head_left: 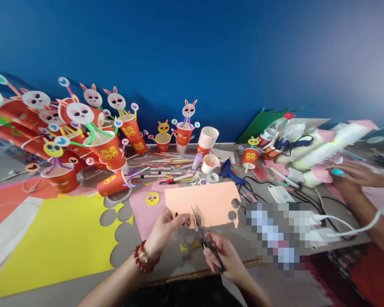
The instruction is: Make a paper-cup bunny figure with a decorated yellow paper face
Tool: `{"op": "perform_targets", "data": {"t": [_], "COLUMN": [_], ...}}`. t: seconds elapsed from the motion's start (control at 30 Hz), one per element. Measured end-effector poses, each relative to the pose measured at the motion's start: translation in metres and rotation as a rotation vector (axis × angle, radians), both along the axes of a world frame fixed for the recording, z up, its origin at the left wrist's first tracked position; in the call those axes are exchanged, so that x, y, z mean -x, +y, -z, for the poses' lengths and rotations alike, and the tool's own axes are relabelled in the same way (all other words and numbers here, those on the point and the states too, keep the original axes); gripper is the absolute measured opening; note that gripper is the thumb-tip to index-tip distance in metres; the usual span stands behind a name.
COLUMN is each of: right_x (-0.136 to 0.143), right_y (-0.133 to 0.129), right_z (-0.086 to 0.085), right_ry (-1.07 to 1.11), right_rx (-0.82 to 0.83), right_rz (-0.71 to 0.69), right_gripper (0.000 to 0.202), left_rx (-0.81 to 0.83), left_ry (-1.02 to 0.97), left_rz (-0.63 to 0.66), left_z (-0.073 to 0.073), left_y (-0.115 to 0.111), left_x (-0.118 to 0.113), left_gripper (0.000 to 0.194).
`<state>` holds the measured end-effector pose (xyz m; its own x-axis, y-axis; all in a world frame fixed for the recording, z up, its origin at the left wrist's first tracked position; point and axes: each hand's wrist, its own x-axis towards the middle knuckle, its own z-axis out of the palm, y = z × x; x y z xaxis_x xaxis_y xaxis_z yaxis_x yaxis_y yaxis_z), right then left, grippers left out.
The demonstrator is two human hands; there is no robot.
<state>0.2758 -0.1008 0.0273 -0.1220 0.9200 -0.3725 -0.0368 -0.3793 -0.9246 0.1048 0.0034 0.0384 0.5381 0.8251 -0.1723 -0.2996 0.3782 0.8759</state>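
Note:
My right hand grips a pair of black-handled scissors, its blades parted and pointing up and to the left. Just left of the blades, my left hand pinches small orange paper pieces with dark markings. Beneath both lies a peach paper sheet with round holes cut at its right end. A yellow paper circle with a purple-eyed face rests on pink paper beyond my left hand. Small yellow scraps lie in front of me on the table.
Red paper cups with rabbit figures crowd the left and back. Yellow paper covers the left side. Pens and straws, a tape roll and a blue glue gun lie behind. At right are cables, a power strip and another person's hands.

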Motion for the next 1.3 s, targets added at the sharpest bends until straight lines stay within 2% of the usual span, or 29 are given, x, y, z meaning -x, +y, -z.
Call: {"op": "perform_targets", "data": {"t": [0.4, 0.93, 1.3], "right_x": [0.0006, -0.0066, -0.0069], "right_y": [0.0021, -0.0024, -0.003], "right_z": [-0.0058, 0.0028, 0.003], "right_ry": [-0.033, -0.102, -0.178], "right_rx": [-0.014, -0.058, -0.083], "right_rz": [0.014, -0.004, 0.022], "right_gripper": [0.06, 0.058, 0.057], "left_rx": [-0.034, -0.026, -0.016], "left_ry": [0.04, 0.073, 0.063], "left_rz": [-0.007, 0.004, 0.0], "left_z": [-0.0051, -0.007, -0.0076], "left_y": [0.0015, 0.0017, 0.0013], "left_x": [0.0005, 0.0011, 0.0015], "left_gripper": [0.027, 0.033, 0.032]}}
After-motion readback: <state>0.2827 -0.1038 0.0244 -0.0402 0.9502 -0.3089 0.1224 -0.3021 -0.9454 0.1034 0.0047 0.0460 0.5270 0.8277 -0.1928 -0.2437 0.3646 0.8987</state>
